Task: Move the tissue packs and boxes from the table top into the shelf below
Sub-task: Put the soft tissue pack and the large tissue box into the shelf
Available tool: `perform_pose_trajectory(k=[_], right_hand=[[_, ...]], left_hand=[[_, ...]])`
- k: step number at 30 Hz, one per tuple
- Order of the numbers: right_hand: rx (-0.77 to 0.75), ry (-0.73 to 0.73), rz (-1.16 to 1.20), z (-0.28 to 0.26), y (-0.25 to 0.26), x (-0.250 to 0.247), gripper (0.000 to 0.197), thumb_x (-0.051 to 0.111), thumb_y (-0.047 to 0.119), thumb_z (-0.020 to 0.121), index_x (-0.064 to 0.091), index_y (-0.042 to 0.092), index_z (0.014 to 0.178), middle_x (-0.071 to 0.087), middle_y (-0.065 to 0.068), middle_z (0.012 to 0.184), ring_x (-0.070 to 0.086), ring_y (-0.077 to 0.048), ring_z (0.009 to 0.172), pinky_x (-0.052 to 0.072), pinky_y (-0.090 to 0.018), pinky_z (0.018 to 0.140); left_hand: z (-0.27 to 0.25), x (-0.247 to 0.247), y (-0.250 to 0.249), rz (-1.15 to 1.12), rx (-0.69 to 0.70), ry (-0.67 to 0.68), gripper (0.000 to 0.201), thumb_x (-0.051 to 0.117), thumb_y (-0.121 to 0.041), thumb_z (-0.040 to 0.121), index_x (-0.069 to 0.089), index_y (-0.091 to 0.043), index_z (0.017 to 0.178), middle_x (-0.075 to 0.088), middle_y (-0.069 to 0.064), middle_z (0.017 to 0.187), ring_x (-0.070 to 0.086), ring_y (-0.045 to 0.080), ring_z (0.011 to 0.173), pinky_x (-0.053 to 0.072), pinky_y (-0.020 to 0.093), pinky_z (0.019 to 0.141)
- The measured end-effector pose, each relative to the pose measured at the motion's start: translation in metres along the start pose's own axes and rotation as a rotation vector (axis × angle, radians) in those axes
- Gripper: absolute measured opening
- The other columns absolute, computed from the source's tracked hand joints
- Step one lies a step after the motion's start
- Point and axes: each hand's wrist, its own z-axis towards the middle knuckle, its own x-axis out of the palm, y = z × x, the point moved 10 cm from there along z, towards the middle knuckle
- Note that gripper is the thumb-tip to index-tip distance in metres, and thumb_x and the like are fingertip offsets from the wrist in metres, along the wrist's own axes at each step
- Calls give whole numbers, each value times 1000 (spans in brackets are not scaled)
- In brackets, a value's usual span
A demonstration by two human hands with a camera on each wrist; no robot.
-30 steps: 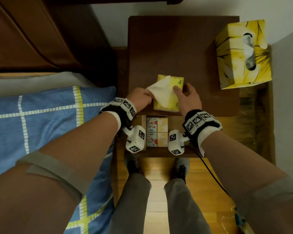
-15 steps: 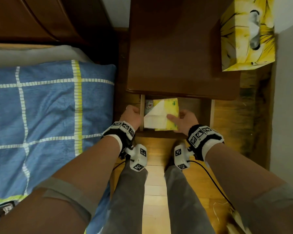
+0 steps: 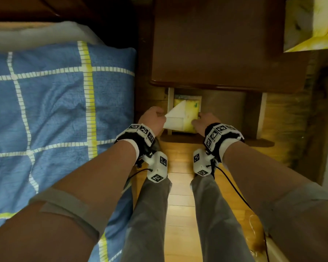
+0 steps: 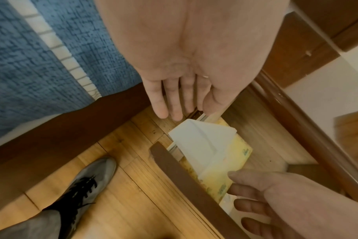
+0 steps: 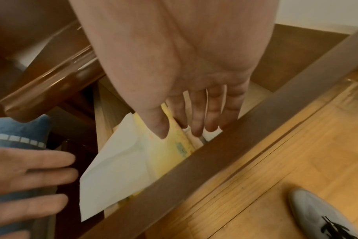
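A yellow tissue pack (image 3: 192, 114) with a white tissue (image 3: 175, 120) sticking out lies at the left end of the shelf (image 3: 223, 110) under the table top (image 3: 216, 44). My right hand (image 3: 201, 121) holds its right edge. The right wrist view shows the thumb on top of the pack (image 5: 168, 145) and the fingers (image 5: 213, 122) down beside it. My left hand (image 4: 174, 113) hovers with straight fingers over the shelf's left wall, just clear of the tissue (image 4: 200, 142). A yellow tissue box (image 3: 311, 23) stands on the table's right edge.
A bed with a blue checked quilt (image 3: 55, 110) lies close on the left. A dark wooden rail (image 4: 194, 186) runs along the shelf's front. My legs and grey shoes (image 4: 92, 177) stand on the wooden floor (image 3: 180, 205). A pale wall closes the right side.
Both hands carried the yellow pack from the table top down into the shelf. The left hand has let go of it. The view has tilted down.
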Motion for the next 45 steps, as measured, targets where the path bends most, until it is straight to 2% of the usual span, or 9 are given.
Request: perform_pose_trajectory(k=[5,10,15,18,21,33,37,40,45], right_hand=[[0,-21,67,0,1,-9,30,54,34,91,57,11,111,64,-13,103,60,-29,86,48,-32,66],[-53,-26,157,2,8,-12,53,54,34,84,53,19,135,65,-6,123,62,-32,106,52,-35,85],[-71,-25,234,2,1,-12,48,56,24,85,57,23,133,67,-6,122,64,-27,105,54,-37,90],[-68,-32,275,4,-6,-14,50,56,20,89,53,22,138,61,-6,131,60,-28,114,51,-39,97],[-75,-15,349,0,-8,-17,49,56,20,89,53,22,138,60,-7,134,62,-27,111,52,-41,97],[-175,-440,411,-75,-30,-173,16,56,30,92,61,25,106,62,12,85,65,-17,87,54,-35,80],[-327,-698,513,-108,-28,-262,46,59,17,87,46,29,130,55,5,122,59,-9,86,46,-30,73],[-357,-883,325,-120,-23,-313,67,60,18,85,32,29,145,31,3,153,55,-20,119,46,-31,75],[-192,-747,75,-89,-35,-325,72,58,31,89,23,23,151,24,4,159,65,-34,99,40,-35,66]], left_hand=[[3,26,-11,81,-3,158,47,49,-11,94,48,-12,141,52,12,142,52,30,126,43,33,104],[6,43,-18,258,-7,211,38,44,-10,96,56,2,131,54,19,137,53,33,122,44,33,98],[9,67,-25,214,-13,255,20,44,-4,93,61,-5,103,58,13,110,51,25,106,39,26,67],[10,77,-27,199,-16,266,46,41,-4,95,46,-4,141,44,15,147,44,30,133,40,28,99],[9,72,-23,77,-46,222,50,40,-6,98,38,-9,148,36,13,155,36,29,142,31,32,113],[-29,34,-124,-69,56,35,19,53,-10,89,66,-25,89,73,4,99,70,23,88,58,36,77],[-37,32,-184,-37,127,-13,19,59,-13,87,64,-30,80,74,1,91,72,26,84,60,46,81],[-37,31,-218,-23,149,-53,20,56,-16,91,63,-31,81,73,-2,94,72,22,83,61,45,79],[-28,36,-245,19,169,-83,17,50,-21,94,60,-33,87,72,-2,95,71,22,85,57,42,84]])
